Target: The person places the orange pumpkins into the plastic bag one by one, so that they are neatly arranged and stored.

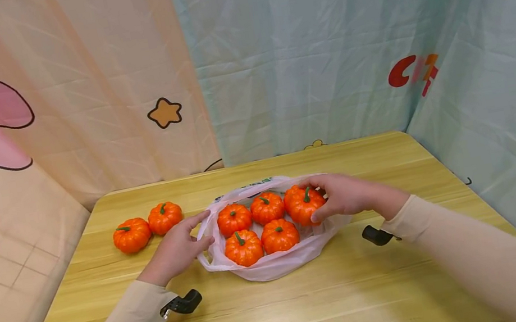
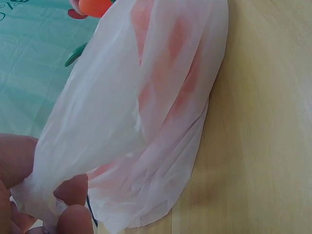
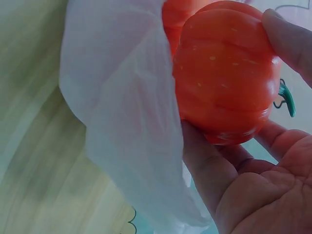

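My right hand [image 1: 349,194] grips a small orange pumpkin [image 1: 305,209] with a green stem at the right side of a white plastic bag [image 1: 276,269]. In the right wrist view, thumb and fingers are around that pumpkin [image 3: 226,73], beside the bag's wall [image 3: 131,107]. Several similar pumpkins sit inside the bag, among them a front-left pumpkin [image 1: 243,249] and a back-left pumpkin [image 1: 234,219]. At the bag's left rim is my left hand [image 1: 176,250]; the left wrist view shows its fingers pinching the thin plastic [image 2: 41,195].
Two more pumpkins, a left one [image 1: 132,236] and a right one [image 1: 165,217], lie on the wooden table [image 1: 285,321] left of the bag, beyond my left hand. Printed curtains [image 1: 293,64] hang behind the table and along both sides.
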Demonstrator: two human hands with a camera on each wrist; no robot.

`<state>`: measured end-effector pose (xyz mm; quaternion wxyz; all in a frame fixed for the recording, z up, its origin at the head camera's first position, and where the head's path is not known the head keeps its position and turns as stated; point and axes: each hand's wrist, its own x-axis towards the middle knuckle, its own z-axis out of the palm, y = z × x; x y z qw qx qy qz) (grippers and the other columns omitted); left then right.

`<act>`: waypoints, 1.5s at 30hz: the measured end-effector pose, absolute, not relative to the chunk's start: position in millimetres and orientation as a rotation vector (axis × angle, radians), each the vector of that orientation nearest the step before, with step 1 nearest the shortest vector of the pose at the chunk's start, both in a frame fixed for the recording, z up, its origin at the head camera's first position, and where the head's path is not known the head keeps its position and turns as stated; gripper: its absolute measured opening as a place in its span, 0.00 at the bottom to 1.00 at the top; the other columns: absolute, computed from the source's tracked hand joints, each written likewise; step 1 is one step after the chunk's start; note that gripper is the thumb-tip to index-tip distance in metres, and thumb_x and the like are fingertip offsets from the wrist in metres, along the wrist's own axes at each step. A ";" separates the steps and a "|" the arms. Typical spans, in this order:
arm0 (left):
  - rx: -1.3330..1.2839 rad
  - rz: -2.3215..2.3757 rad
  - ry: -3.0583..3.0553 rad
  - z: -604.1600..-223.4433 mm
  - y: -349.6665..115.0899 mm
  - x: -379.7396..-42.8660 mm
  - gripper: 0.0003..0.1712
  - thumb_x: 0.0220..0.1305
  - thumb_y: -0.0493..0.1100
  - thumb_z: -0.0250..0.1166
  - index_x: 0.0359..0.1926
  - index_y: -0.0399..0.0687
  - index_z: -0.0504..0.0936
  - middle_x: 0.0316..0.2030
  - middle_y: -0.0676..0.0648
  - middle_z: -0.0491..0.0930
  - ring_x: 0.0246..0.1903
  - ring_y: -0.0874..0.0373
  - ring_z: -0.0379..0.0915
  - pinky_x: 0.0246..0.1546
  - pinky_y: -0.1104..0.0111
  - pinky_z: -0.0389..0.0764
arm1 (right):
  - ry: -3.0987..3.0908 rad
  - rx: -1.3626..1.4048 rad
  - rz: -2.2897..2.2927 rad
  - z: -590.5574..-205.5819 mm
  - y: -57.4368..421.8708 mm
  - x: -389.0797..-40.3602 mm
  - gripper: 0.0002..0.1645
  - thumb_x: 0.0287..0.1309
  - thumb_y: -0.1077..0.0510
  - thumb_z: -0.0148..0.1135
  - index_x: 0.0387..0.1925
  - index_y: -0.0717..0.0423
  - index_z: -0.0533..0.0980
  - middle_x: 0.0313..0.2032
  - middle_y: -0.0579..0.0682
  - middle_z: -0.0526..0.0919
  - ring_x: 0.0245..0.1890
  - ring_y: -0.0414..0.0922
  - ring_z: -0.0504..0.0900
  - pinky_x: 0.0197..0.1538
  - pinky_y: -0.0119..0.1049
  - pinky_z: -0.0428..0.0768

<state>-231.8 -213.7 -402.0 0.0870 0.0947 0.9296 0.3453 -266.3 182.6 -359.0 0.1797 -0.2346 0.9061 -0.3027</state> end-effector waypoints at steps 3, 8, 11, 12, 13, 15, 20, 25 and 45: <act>0.282 1.028 2.769 -402.4 -213.7 -231.6 0.41 0.69 0.46 0.71 0.80 0.52 0.67 0.35 0.43 0.77 0.20 0.56 0.64 0.22 0.71 0.70 | 2.541 -0.667 -0.861 -364.2 183.3 -265.2 0.50 0.56 0.56 0.78 0.77 0.53 0.65 0.68 0.56 0.75 0.64 0.56 0.75 0.70 0.56 0.75; 0.282 1.020 2.773 -402.9 -212.9 -232.0 0.41 0.69 0.46 0.71 0.80 0.52 0.67 0.34 0.43 0.76 0.20 0.57 0.64 0.22 0.71 0.70 | 2.535 -0.648 -0.849 -369.0 185.0 -262.9 0.50 0.55 0.55 0.79 0.76 0.55 0.66 0.70 0.58 0.73 0.66 0.56 0.74 0.71 0.56 0.74; 0.281 1.016 2.777 -403.4 -212.5 -232.5 0.41 0.69 0.47 0.71 0.80 0.52 0.67 0.33 0.44 0.75 0.20 0.57 0.64 0.22 0.71 0.70 | 2.544 -0.671 -0.828 -369.1 185.8 -261.4 0.48 0.54 0.55 0.80 0.74 0.57 0.69 0.70 0.59 0.73 0.66 0.56 0.74 0.71 0.56 0.74; 0.284 1.013 2.778 -403.6 -212.5 -232.6 0.41 0.69 0.47 0.71 0.80 0.52 0.67 0.33 0.44 0.75 0.20 0.57 0.64 0.22 0.71 0.70 | 2.544 -0.678 -0.820 -369.0 186.0 -261.0 0.47 0.54 0.55 0.80 0.73 0.56 0.70 0.70 0.60 0.72 0.66 0.56 0.73 0.71 0.56 0.74; 0.284 1.013 2.779 -403.5 -212.6 -232.6 0.41 0.69 0.47 0.71 0.80 0.52 0.67 0.32 0.44 0.75 0.20 0.57 0.64 0.22 0.71 0.70 | 2.543 -0.679 -0.815 -368.9 186.2 -260.6 0.46 0.54 0.56 0.80 0.73 0.56 0.71 0.70 0.60 0.71 0.66 0.57 0.73 0.71 0.56 0.73; 0.278 1.017 2.775 -403.5 -212.7 -232.3 0.41 0.69 0.47 0.71 0.80 0.53 0.67 0.32 0.44 0.74 0.20 0.57 0.64 0.22 0.71 0.70 | 2.541 -0.677 -0.798 -368.9 186.6 -260.0 0.46 0.54 0.55 0.80 0.73 0.55 0.71 0.70 0.61 0.70 0.66 0.57 0.72 0.71 0.56 0.73; 0.285 1.016 2.774 -402.6 -213.1 -231.8 0.41 0.69 0.47 0.71 0.80 0.52 0.67 0.29 0.47 0.70 0.20 0.58 0.63 0.22 0.71 0.69 | 2.534 -0.658 -0.758 -371.6 186.8 -259.7 0.46 0.54 0.55 0.80 0.73 0.55 0.71 0.67 0.61 0.70 0.65 0.57 0.72 0.71 0.55 0.74; 0.301 1.032 2.772 -402.7 -213.1 -230.9 0.41 0.69 0.47 0.71 0.79 0.52 0.67 0.29 0.47 0.71 0.20 0.58 0.63 0.22 0.71 0.69 | 2.558 -0.681 -0.738 -373.5 185.6 -259.4 0.46 0.53 0.55 0.81 0.72 0.56 0.71 0.60 0.58 0.73 0.60 0.54 0.75 0.68 0.54 0.75; 0.310 1.013 2.779 -407.1 -215.1 -233.3 0.40 0.70 0.46 0.70 0.79 0.51 0.68 0.35 0.45 0.76 0.22 0.56 0.64 0.23 0.71 0.69 | 2.557 -0.684 -0.701 -381.8 184.2 -259.6 0.42 0.51 0.56 0.81 0.67 0.55 0.73 0.59 0.56 0.77 0.60 0.54 0.76 0.69 0.55 0.74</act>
